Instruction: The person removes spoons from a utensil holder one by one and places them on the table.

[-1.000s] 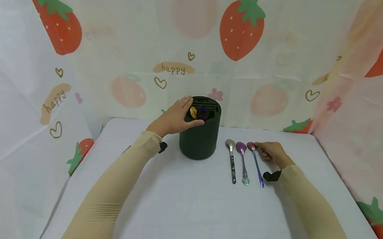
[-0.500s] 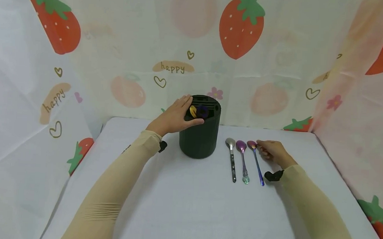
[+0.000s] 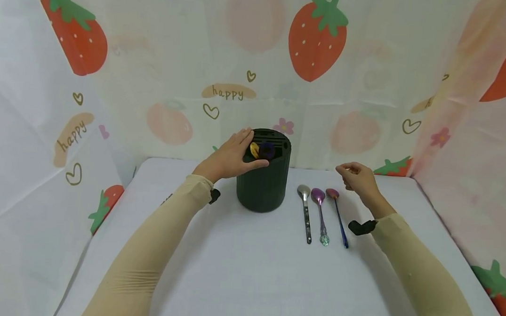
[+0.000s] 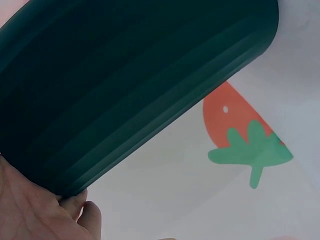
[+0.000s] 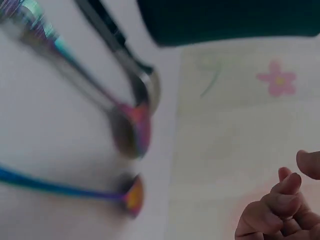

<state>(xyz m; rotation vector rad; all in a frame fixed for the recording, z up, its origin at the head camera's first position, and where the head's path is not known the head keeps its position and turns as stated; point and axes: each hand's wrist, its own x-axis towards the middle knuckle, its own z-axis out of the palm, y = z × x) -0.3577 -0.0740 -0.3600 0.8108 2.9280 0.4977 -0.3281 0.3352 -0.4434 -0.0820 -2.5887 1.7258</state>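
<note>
In the head view a dark green cylindrical utensil holder (image 3: 261, 191) stands upright on the table. My left hand (image 3: 232, 156) rests against its upper left side, fingers straight along the rim and thumb across the front. A yellow piece (image 3: 254, 150) and a dark purple round piece (image 3: 267, 150) show inside its top. To its right lie a silver spoon with a dark handle (image 3: 307, 220), a purple spoon with an ornate handle (image 3: 318, 195) and a blue-handled spoon (image 3: 341, 223). Above and behind the last one hovers my right hand (image 3: 359, 179), fingers loosely bent, thumb apart from them, holding nothing.
A white cloth covers the table (image 3: 248, 275). Right behind it rises a backdrop (image 3: 176, 79) printed with strawberries and hearts, and similar sheets close off the left and right sides.
My right hand has lifted up and away from the bowl of the blue-handled spoon, which stays lying in the row. My left hand has kept its place on the holder.
</note>
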